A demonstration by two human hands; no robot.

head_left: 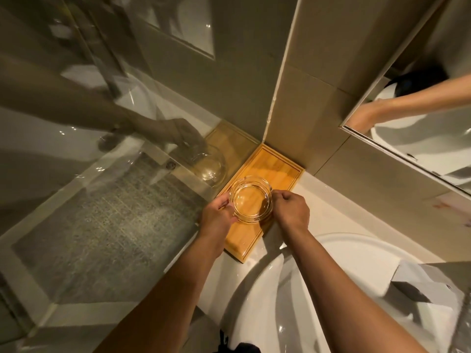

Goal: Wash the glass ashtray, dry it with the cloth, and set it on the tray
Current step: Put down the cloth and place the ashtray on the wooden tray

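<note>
A round clear glass ashtray (251,199) is held over the wooden tray (277,171), which lies in the corner of the white counter against the tiled wall. My left hand (217,215) grips the ashtray's left rim. On the opposite rim my right hand (291,208) pinches it with curled fingers. Whether the ashtray rests on the tray or hovers just above it I cannot tell. No cloth is in view.
A white sink basin (318,289) sits at the lower right. A glass partition (102,174) on the left reflects my hand and the ashtray. A mirror (420,118) hangs at the upper right. A white box-like object (430,286) lies by the basin's right edge.
</note>
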